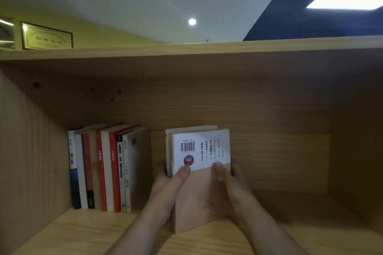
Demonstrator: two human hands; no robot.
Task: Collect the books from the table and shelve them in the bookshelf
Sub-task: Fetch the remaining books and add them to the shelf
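Note:
Both my hands hold a small stack of books [201, 151] upright inside a wooden bookshelf compartment [269, 109]. The front book shows its back cover, white above and salmon below, with a barcode, printed upside down. My left hand [169, 184] grips the stack's left edge, thumb on the cover. My right hand [232, 184] grips the right edge, thumb pressed on the cover. The stack's bottom rests on the shelf board [93, 232]. A row of several upright books [103, 167] stands to the left, a gap apart from the stack.
The compartment's left wall [31, 151] is next to the row of books. Open shelf space lies right of the stack up to the right wall [356, 141]. A framed plaque [47, 36] stands on top of the bookshelf.

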